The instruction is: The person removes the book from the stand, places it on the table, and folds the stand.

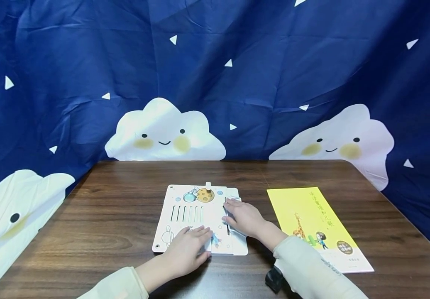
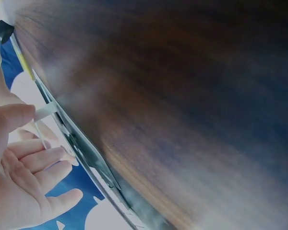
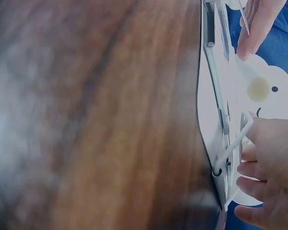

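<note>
A white activity board (image 1: 196, 245) with printed planets and a row of slots lies on the table. At its lower edge my left hand (image 1: 186, 251) has a thin white flap (image 2: 47, 110) between its thumb and fingers, the fingers fairly straight. The right hand (image 1: 245, 218) rests over the board's right part, beside a dark slot. In the right wrist view, its thumb side touches a bent white piece (image 3: 233, 146) that stands out from the board. Its other fingers are spread and relaxed; part of their contact is hidden.
To the right, a yellow booklet (image 1: 297, 205) lies on the brown wooden table (image 1: 118, 216), partly behind the right forearm. A small white peg (image 1: 208, 186) stands up at the board's top edge. A blue cloth (image 1: 215, 83) with clouds hangs behind the table.
</note>
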A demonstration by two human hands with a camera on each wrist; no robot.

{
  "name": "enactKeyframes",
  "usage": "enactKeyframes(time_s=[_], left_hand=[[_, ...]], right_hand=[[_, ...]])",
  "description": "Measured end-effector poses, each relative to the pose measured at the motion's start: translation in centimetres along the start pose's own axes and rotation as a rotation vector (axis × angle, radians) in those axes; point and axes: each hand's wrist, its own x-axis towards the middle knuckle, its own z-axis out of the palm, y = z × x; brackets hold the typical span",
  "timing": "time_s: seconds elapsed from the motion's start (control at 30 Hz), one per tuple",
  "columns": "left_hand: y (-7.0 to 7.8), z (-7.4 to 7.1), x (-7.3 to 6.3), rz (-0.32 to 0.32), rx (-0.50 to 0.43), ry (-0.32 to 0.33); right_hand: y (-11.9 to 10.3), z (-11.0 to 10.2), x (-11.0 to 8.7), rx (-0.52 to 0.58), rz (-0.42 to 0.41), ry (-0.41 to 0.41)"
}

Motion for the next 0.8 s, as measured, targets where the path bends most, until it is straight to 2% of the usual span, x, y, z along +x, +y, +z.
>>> enactKeyframes(time_s=[0.33,0.6,0.7,0.8], left_hand=[[0.0,-0.1,0.0,-0.004,0.006,0.0],[0.1,-0.1,-0.1,-0.002,0.029,0.003],[0.2,-0.1,0.0,-0.005,0.031,-0.003],[0.3,0.0,0.1,-0.005,0.041,-0.011]], right_hand=[[-0.3,0.3,0.0,-0.029,-0.002,-0.015],[-0.4,0.0,0.8,-0.246,-0.074,-0.075],[-0.2,-0.7,1.7,-0.18,-0.072,-0.054],[0.1,-1.4,3.1,0.001,-0.016,0.0]])
